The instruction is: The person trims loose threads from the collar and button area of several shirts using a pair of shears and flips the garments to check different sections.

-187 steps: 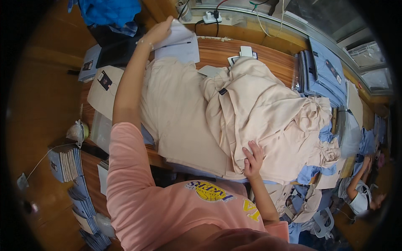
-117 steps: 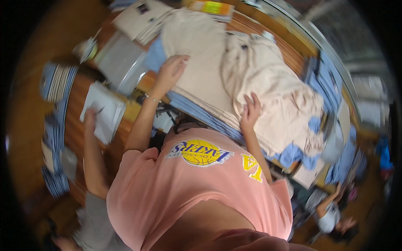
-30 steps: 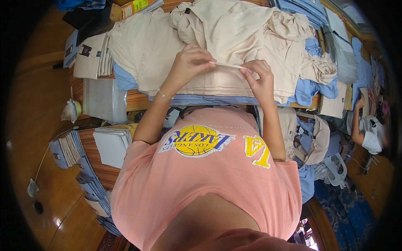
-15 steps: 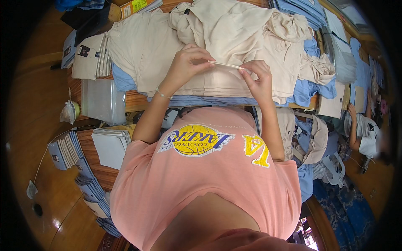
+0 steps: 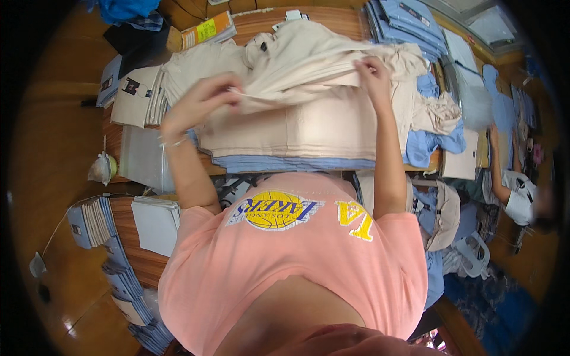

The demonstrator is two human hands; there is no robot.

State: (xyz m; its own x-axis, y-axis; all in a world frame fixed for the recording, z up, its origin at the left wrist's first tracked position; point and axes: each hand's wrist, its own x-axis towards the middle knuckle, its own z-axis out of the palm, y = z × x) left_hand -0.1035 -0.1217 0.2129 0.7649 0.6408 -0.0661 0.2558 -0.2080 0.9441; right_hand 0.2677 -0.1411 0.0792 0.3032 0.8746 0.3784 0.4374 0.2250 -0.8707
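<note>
A beige shirt (image 5: 309, 68) is lifted in loose folds between my hands, a small dark label showing near its far left part. Blurred by motion, my left hand (image 5: 205, 101) pinches the shirt's near edge at the left. My right hand (image 5: 375, 80) grips another part of the same edge on the right, thumb and fingers closed. Beneath lies a stack of flat beige garments (image 5: 332, 127), neatly layered at its near edge. Folded light-blue garments (image 5: 297, 163) sit under that stack.
Packed beige shirts (image 5: 138, 101) and clear plastic bags (image 5: 144, 151) lie at the left. Folded blue shirts (image 5: 409, 26) are piled at the far right, with crumpled blue cloth (image 5: 436, 145) below. White sheets (image 5: 155, 219) rest on a side table. Another person (image 5: 513, 190) works farther right.
My hands have spread apart from a short taut edge between them, the left going left. The beige shirt's near part has been raised into folds, uncovering more of the flat stack below.
</note>
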